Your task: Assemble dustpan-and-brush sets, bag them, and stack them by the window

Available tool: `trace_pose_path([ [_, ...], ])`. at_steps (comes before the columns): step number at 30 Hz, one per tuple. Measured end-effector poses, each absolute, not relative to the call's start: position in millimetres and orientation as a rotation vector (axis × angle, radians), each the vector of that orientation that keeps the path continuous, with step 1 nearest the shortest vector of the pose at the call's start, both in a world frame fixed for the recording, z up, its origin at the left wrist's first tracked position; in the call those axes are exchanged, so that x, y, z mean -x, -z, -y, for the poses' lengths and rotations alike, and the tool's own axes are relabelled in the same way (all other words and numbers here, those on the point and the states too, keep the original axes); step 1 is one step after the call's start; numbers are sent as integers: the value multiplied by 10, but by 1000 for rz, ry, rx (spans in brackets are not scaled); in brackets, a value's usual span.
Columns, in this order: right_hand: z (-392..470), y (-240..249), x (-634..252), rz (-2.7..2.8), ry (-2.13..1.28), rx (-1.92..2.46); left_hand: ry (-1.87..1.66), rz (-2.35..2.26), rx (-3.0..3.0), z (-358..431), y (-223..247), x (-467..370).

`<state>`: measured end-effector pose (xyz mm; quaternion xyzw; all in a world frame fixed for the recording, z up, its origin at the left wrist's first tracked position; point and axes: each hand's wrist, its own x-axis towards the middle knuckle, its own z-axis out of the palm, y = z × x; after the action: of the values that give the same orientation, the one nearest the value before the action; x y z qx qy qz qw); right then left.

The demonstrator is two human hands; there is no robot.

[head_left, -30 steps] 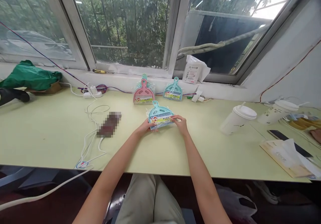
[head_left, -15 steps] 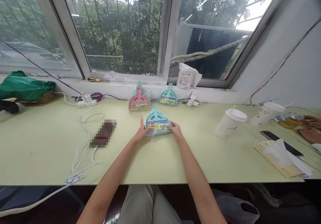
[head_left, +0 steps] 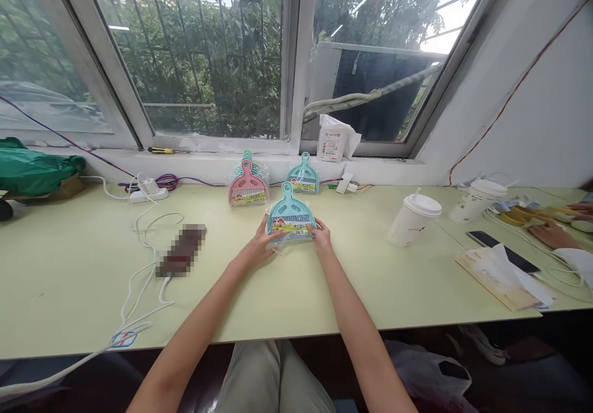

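Blue pan (head_left: pixel 291 215) is between two half-curled hands. The left hand (head_left: pixel 260 246) grips its 8 o'clock edge, the right hand (head_left: pixel 322 237) its 4 o'clock edge. Pink pan (head_left: pixel 248 189) is at its 10 o'clock.

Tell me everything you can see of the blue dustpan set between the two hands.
The light-blue dustpan set looks like plastic in clear wrap. Its looped handle points up, two oval openings sit below it, then a row of bristles and a colourful printed label. It is roughly upright at the table, left hand and right hand gripping its lower sides.
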<state>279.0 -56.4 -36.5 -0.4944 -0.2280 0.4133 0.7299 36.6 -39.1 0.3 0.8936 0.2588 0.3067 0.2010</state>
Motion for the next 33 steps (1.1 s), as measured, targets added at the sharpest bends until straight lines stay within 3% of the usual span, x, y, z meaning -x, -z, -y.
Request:
trace_pose_path([
  [9, 566, 273, -2686, 699, -695, 1056, -1430, -1016, -1642, 318, -15, -546],
  [14, 383, 285, -2909, 773, -637, 1050, -1257, -1131, -1806, 4, -81, -664],
  [19, -165, 298, -3345, 741, -552, 1187, -1135, -1159, -1941, -494, 53, -1165],
  [33, -2040, 426, -3779, 913, 288, 1679, -1587, -1185, -1688, -2606, 557, -2583],
])
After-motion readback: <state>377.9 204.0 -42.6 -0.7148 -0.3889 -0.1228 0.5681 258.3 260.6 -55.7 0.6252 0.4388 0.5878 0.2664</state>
